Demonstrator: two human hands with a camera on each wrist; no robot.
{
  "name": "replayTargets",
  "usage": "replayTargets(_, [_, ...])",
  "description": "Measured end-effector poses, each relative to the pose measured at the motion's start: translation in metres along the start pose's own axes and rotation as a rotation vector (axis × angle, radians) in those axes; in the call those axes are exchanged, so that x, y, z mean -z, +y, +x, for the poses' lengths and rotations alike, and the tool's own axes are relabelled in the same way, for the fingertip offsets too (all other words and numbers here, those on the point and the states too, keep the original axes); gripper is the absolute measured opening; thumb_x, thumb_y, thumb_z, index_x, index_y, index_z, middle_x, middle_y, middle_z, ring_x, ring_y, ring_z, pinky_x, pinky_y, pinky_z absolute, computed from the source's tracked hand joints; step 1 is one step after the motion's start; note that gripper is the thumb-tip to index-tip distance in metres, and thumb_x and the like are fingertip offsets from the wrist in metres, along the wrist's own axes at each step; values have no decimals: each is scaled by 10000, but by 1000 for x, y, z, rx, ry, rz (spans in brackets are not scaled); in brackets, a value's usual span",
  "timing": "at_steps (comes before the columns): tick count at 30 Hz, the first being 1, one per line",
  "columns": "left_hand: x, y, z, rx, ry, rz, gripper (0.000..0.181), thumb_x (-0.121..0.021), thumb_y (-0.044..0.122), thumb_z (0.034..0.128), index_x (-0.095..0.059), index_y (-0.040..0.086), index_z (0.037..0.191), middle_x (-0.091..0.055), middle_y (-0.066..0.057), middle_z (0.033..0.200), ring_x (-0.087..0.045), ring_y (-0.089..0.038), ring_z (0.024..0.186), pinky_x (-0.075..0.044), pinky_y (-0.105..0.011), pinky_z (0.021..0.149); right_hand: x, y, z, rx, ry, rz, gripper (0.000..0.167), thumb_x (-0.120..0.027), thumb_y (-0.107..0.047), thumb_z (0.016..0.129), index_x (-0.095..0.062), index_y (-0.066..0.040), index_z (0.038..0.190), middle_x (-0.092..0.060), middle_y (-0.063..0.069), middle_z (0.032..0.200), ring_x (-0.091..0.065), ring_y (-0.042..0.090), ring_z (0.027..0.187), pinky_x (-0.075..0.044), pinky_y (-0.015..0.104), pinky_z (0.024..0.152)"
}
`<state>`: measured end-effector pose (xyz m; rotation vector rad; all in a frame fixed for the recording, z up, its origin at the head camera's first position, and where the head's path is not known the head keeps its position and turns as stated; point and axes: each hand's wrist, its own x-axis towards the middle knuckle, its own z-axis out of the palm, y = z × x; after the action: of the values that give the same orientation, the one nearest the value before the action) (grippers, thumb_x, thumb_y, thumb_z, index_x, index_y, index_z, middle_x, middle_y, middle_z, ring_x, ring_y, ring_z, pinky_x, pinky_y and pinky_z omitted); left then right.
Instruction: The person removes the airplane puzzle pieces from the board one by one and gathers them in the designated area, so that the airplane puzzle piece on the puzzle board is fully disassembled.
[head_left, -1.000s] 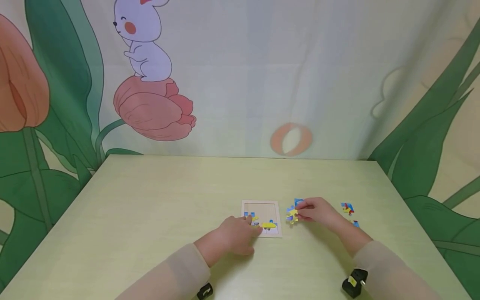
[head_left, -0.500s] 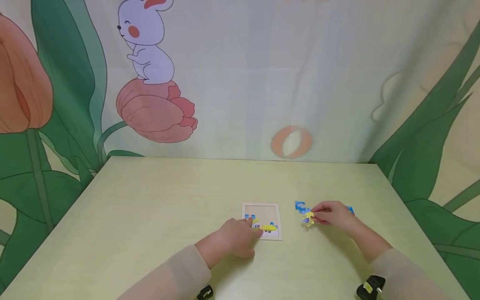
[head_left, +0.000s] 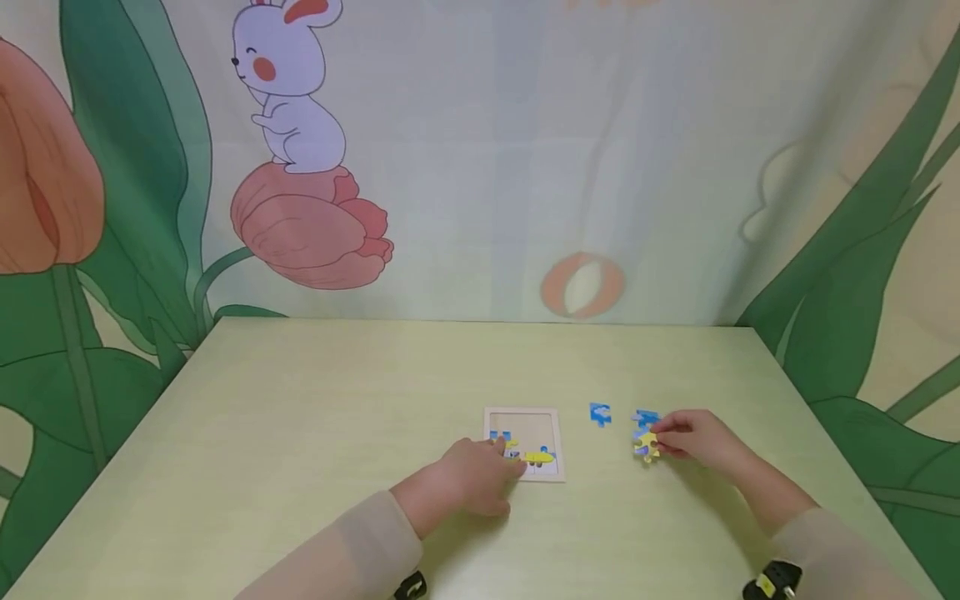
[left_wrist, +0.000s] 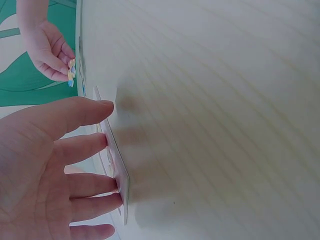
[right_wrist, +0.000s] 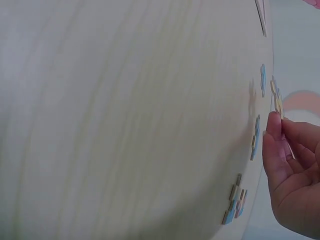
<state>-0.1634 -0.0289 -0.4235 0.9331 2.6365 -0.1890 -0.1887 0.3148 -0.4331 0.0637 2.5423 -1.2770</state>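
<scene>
My right hand [head_left: 701,437] pinches a yellow and blue jigsaw piece [head_left: 646,447] between thumb and fingers, above the table. One blue jigsaw piece [head_left: 645,417] lies just behind it, partly covered; another blue piece [head_left: 600,414] lies farther left. A light wooden puzzle tray [head_left: 521,409] stands left of these, with several pieces fitted along its lower and left parts, among them a yellow one [head_left: 538,457]. The fingers of my left hand [head_left: 471,477] rest, spread, on the tray's lower left, hiding part of it. In the left wrist view these fingers touch the tray's edge [left_wrist: 120,170].
In the right wrist view, more loose jigsaw pieces [right_wrist: 234,205] lie on the table near the right hand. The pale wood-grain table [head_left: 300,417] ends at a printed curtain [head_left: 465,167]. A black wrist camera [head_left: 772,579] sits at the right sleeve.
The right hand has moved right with its jigsaw piece, away from the tray, uncovering the left blue piece and passing in front of another. The left hand has stayed on the tray.
</scene>
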Motion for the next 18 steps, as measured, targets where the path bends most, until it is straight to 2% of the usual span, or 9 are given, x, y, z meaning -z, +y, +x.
replayTargets(9, [-1, -3, -4, 2, 6, -49, 605, -723, 378, 962, -581, 308, 1546, -496, -144, 1599, -479, -269, 1473, -452, -498, 1124, 0, 8, 2, -13, 17, -57, 113, -636, 60, 1020, -680, 140, 1086, -697, 177, 1033, -651, 180, 857, -597, 244, 746])
replayTargets(18, [0, -3, -2, -23, 21, -11, 591, -734, 412, 961, -592, 323, 1528, -516, -144, 1583, -489, -246, 1467, -487, -471, 1079, 1, 9, -1, 12, 30, -147, 107, -646, 50, 1014, -689, 130, 1072, -687, 171, 1020, -648, 203, 860, -599, 271, 747])
